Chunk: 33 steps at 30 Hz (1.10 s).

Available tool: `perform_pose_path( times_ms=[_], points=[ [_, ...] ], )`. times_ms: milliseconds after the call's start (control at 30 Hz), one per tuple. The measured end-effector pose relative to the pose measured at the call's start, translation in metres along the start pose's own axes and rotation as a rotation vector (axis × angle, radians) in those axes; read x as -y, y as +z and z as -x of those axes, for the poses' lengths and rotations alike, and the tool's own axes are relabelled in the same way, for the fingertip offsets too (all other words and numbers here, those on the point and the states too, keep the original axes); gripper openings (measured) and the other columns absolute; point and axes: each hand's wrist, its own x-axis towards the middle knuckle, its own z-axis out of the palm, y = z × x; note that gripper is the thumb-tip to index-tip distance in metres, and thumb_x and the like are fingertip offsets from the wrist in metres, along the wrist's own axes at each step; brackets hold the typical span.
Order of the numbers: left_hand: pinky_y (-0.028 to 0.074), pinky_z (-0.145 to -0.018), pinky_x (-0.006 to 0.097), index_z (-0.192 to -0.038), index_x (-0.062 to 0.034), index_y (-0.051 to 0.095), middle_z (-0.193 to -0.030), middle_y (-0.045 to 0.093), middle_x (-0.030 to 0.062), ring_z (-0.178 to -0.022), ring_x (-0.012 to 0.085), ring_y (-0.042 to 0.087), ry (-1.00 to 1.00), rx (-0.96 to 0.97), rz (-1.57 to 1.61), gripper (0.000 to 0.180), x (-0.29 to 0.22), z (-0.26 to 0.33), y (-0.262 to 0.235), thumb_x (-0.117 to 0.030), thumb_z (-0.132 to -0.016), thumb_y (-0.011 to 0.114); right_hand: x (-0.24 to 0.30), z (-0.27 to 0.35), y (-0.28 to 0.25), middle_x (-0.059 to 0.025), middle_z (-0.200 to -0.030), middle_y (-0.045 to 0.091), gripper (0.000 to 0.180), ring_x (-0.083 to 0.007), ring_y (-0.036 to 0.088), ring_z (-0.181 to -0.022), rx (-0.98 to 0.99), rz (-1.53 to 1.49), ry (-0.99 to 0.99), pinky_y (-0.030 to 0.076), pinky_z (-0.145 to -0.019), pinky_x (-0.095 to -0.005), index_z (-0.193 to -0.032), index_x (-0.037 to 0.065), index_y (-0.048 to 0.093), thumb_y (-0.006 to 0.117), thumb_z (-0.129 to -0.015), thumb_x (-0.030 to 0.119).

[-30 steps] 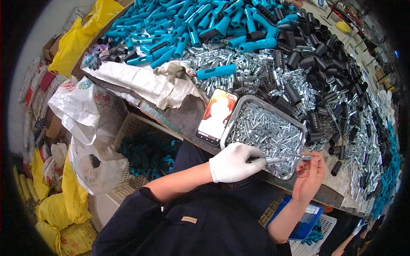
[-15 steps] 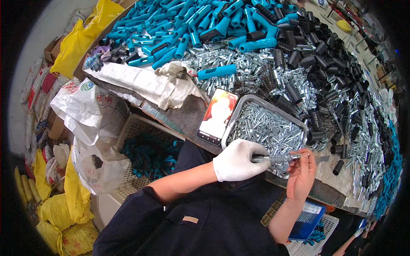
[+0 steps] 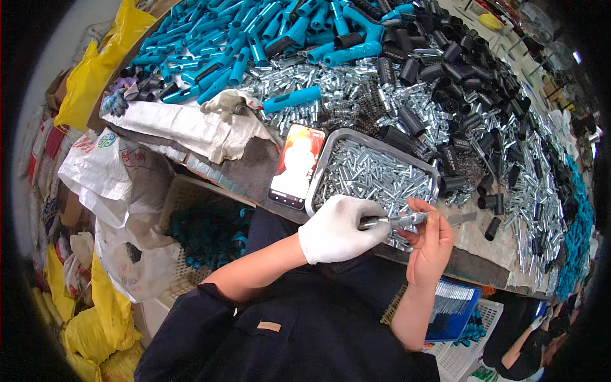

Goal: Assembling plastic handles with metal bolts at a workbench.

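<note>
My left hand, in a white glove, is closed around a shiny cylindrical metal part, whose shaft passes through the fist. At the part's far end, the bare thumb and fingers of my right hand close on it; any smaller piece between them is too small to make out. Both hands hover over the near edge of a grey tray heaped with small metal pins. A flat metal strip shows just beyond my right fingers.
A lit phone lies left of the tray. Beyond are piled teal tubes, metal fittings, springs and black sleeves. A crate of teal parts and plastic bags stand left. A blue bin sits below right, near another person's arm.
The view has shifted, so the table contents appear farther left. Both hands keep hold of the metal part over the tray; the right fingers have shifted slightly on its end.
</note>
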Motion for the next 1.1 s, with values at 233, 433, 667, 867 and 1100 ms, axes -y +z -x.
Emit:
perform_pose_path(
  times_ms=[233,433,667,867,1100],
  points=[
    [0.053,-0.062,0.032,-0.092,-0.0004,0.070,-0.073,0.066,0.0169,-0.066,0.0235,0.069,0.179,-0.142,-0.111,0.023,-0.005,0.000,0.005,-0.017,-0.076,0.070,-0.001,0.000,0.000,-0.0144,-0.103,0.068,0.032,-0.0133,0.066,-0.084,-0.037,-0.028,0.015,0.058,-0.061,-0.0265,-0.110,-0.003,0.064,0.047,-0.101,0.023],
    [0.053,-0.070,0.035,-0.098,0.0003,0.068,-0.078,0.067,0.0195,-0.074,0.0277,0.069,0.021,0.011,-0.078,0.029,-0.005,-0.009,0.000,-0.023,-0.080,0.064,-0.006,-0.004,-0.003,-0.0149,-0.103,0.068,0.032,-0.0131,0.066,-0.082,-0.034,-0.062,0.034,0.058,-0.064,-0.0267,-0.113,-0.003,0.063,0.047,-0.101,0.022],
    [0.051,-0.075,0.040,-0.102,0.0016,0.065,-0.084,0.066,0.0235,-0.081,0.0338,0.067,0.027,0.111,-0.018,0.037,0.012,-0.020,-0.002,-0.029,-0.084,0.056,-0.014,-0.016,-0.011,-0.0154,-0.113,0.064,0.035,-0.0161,0.064,-0.094,-0.045,0.002,0.064,0.057,-0.071,-0.0307,-0.123,-0.001,0.057,0.047,-0.101,0.024],
    [0.050,-0.080,0.042,-0.097,0.0039,0.067,-0.085,0.065,0.0263,-0.084,0.0376,0.066,0.003,0.046,0.011,0.040,0.045,-0.032,0.007,-0.032,-0.083,0.054,0.027,-0.066,0.004,-0.0080,-0.110,0.062,0.036,-0.0112,0.055,-0.084,-0.157,0.415,-0.312,0.049,-0.069,-0.0221,-0.129,0.004,0.053,0.054,-0.098,0.021],
    [0.051,-0.079,0.044,-0.087,0.0032,0.067,-0.083,0.065,0.0267,-0.082,0.0381,0.066,0.028,0.004,0.022,0.035,0.072,-0.039,0.021,-0.029,-0.083,0.054,0.012,-0.127,0.160,-0.0091,-0.109,0.063,0.031,-0.0236,0.062,-0.092,0.763,1.044,-0.763,0.052,-0.078,-0.0349,-0.114,0.011,0.064,0.065,-0.083,0.012]
  ],
)
